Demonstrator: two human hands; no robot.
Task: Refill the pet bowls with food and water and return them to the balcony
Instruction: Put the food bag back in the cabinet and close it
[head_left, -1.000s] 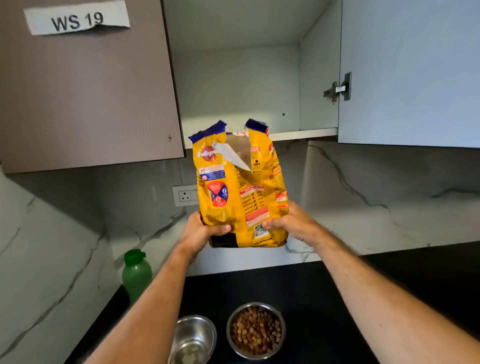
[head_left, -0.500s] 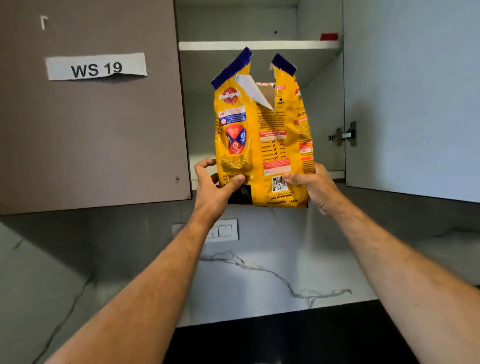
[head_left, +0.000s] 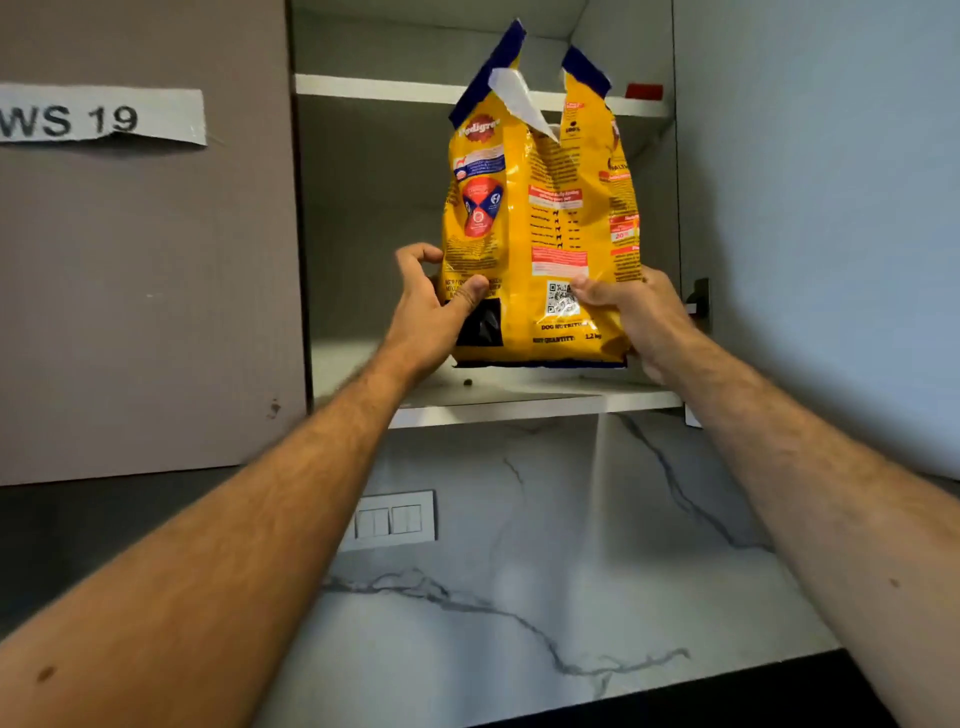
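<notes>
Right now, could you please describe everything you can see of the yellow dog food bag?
The yellow dog food bag is glossy, plastic-looking, with blue top corners, red and blue panels, a QR code and printed text. Its top is torn open, a white inner flap showing. It stands upright at the bottom shelf of the open cupboard. The left hand grips its lower left edge, the right hand its lower right.

An open wall cabinet (head_left: 374, 234) with white shelves hangs above a veined marble backsplash (head_left: 519, 597).
</notes>
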